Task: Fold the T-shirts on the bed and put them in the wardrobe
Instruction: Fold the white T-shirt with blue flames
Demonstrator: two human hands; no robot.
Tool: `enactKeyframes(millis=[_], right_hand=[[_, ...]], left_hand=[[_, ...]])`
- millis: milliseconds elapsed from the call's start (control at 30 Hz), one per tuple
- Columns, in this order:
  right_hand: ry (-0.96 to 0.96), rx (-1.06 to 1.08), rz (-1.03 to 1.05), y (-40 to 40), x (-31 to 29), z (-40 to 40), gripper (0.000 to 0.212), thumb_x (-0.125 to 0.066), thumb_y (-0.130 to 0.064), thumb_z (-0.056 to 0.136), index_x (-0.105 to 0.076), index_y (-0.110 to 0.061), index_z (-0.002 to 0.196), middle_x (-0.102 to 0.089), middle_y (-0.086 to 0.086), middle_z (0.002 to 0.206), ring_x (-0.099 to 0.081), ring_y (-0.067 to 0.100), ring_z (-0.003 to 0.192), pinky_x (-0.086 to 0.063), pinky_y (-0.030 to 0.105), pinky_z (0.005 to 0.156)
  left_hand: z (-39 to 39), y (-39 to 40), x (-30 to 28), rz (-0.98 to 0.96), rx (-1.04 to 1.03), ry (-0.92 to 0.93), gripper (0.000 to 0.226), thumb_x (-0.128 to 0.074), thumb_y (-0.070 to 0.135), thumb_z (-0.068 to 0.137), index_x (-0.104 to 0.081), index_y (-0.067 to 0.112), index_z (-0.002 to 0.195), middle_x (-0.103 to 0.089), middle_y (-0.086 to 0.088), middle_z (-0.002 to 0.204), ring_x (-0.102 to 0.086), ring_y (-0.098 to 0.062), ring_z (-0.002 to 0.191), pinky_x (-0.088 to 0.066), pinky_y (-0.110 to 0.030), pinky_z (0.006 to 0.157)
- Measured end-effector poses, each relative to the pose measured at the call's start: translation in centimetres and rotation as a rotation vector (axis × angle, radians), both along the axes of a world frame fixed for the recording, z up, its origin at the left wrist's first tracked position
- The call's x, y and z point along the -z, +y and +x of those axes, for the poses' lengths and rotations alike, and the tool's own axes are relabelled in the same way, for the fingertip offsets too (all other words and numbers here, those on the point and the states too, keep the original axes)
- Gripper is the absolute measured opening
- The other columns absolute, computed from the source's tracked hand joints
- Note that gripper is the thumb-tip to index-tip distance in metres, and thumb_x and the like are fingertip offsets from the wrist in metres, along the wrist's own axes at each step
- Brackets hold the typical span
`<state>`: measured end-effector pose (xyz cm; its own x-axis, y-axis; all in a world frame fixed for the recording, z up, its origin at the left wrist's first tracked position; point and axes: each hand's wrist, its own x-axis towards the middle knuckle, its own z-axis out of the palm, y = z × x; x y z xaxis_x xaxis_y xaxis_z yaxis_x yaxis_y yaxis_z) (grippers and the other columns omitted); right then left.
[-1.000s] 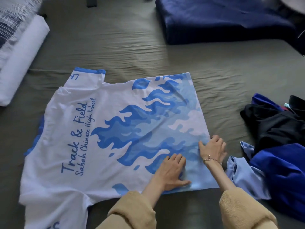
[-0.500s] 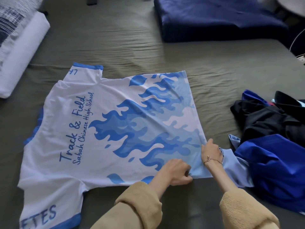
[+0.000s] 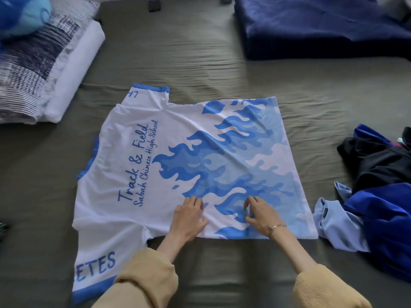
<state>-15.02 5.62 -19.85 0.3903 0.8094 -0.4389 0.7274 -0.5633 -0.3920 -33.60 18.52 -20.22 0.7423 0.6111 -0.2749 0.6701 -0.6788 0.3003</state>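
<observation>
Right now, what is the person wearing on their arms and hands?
Both arms have loose, mustard-yellow knitted sleeves that stop above the wrists. The left hand is bare, with no jewellery in view. The right hand has a thin chain bracelet at its wrist.

head cam | looks forward-down, close over T-shirt (image 3: 178, 152) on bed (image 3: 200, 58)

Hands flat on a flame-print T-shirt (image 3: 189, 165)
Left hand (image 3: 189, 221) and right hand (image 3: 261, 215) press its lower-centre edge; clothes pile (image 3: 382, 196) at right.
</observation>
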Motion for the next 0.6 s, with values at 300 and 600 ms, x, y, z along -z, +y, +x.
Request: enactKeyframes(millis=[300,600], right_hand=[[-0.039,-0.406,-0.153,2.7,-0.9,-5.5,0.044,-0.066,-0.038,0.074,-0.050,-0.021,0.112,-0.052,0.000,0.110,-0.053,0.021,0.104,-0.040,0.028,0.075],[-0.140,-0.438,-0.221,3.5,-0.6,-7.6,0.022,-0.053,-0.006,0.078,-0.039,-0.020,0.087,-0.059,0.005,0.110,-0.052,0.023,0.088,-0.032,0.026,0.069]], left_hand=[[-11.5,4.1,-1.0,0.017,0.053,0.235,0.049,-0.057,0.045,0.071,-0.038,0.022,0.109,-0.039,0.003,0.110,-0.037,-0.012,0.094,-0.038,-0.025,0.081],[-14.2,4.0,-1.3,-0.027,-0.012,0.376,0.054,-0.053,0.002,0.080,-0.033,0.014,0.129,-0.044,-0.004,0.123,-0.048,-0.024,0.111,-0.041,-0.032,0.080]])
